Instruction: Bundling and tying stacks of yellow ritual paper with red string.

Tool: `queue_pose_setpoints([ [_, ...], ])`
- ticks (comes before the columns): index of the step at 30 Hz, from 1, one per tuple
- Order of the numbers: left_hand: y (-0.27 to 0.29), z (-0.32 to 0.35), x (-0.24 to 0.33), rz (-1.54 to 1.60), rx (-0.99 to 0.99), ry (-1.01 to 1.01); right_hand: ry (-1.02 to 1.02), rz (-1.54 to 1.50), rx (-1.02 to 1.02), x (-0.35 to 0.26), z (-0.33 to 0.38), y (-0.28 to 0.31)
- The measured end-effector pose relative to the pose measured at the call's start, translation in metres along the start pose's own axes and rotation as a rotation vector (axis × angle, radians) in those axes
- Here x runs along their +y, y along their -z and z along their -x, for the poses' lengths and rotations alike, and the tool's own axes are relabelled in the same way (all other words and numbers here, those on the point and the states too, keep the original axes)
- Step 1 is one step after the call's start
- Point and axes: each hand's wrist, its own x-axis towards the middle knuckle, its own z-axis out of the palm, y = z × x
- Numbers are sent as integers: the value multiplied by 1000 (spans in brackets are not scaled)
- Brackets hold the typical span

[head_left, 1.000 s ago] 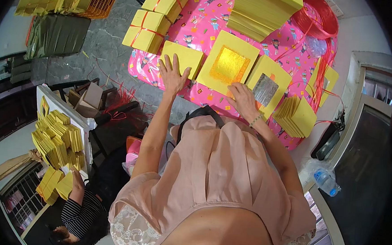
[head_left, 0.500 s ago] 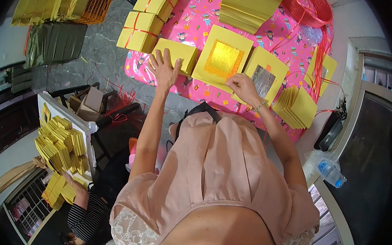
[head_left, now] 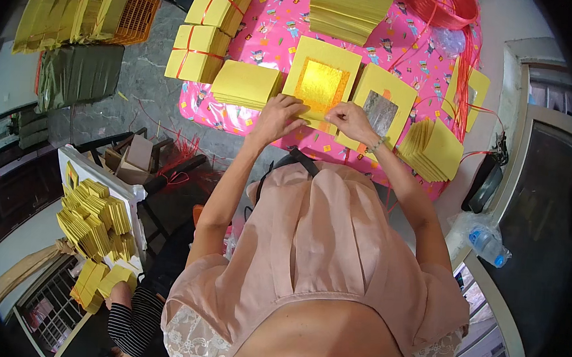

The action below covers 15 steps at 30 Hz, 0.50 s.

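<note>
A stack of yellow paper sheets (head_left: 320, 55) lies in front of me, its top sheet bearing a shiny gold foil square (head_left: 321, 82) with an orange border. At its lower left corner is my left hand (head_left: 279, 119), fingers bent loosely and thumb apart, with nothing visible in it. My right hand (head_left: 356, 122) is pinched closed over the lower right edge of the same stack; whatever its fingertips hold is too small to make out. Just to the right, a second yellow stack (head_left: 377, 79) carries a silver square (head_left: 380, 112). A plain yellow stack (head_left: 246, 82) sits to the left.
Two yellow bundles tied with red string (head_left: 197, 52) stand at the pink tablecloth's (head_left: 269, 30) left edge. Red strands (head_left: 461, 97) hang at the right. Fanned yellow paper (head_left: 432, 148) lies near the front edge. At lower left, a person in a striped sleeve (head_left: 128, 322) handles yellow stacks.
My left hand has moved right and slightly down, from the plain yellow stack to the gold-foil stack's corner, its fingers now bent. My right hand has stayed at the stack's edge, still pinched.
</note>
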Motion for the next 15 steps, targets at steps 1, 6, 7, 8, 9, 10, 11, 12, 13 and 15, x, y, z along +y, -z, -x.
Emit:
queue_pose_setpoints([
  [1,-4,-1,-2,-20,-48,-1,0,0,1,1,0,0],
  [6,-3,-4,-4,-12,-98,73,-133,40,-24,-15,2,5],
  [7,-2,-6,-1,2,-87,97,-126,43,-19,-16,2,7],
  [8,-1,-7,2,15,-76,121,-85,65,33,-16,1,11],
  [9,2,-11,9,9,-72,116,-45,85,86,-16,-1,13],
  [10,7,-17,21,-70,103,76,-26,97,129,-19,-3,19],
  [11,8,-22,30,-148,279,35,-24,100,138,-18,-8,24],
  [12,0,-18,30,-143,302,71,-17,105,209,-20,-16,29],
  [13,-6,-19,31,-147,307,67,-14,109,282,-21,-23,34],
  [15,-17,-23,31,-197,296,43,-4,148,325,-17,-42,45],
])
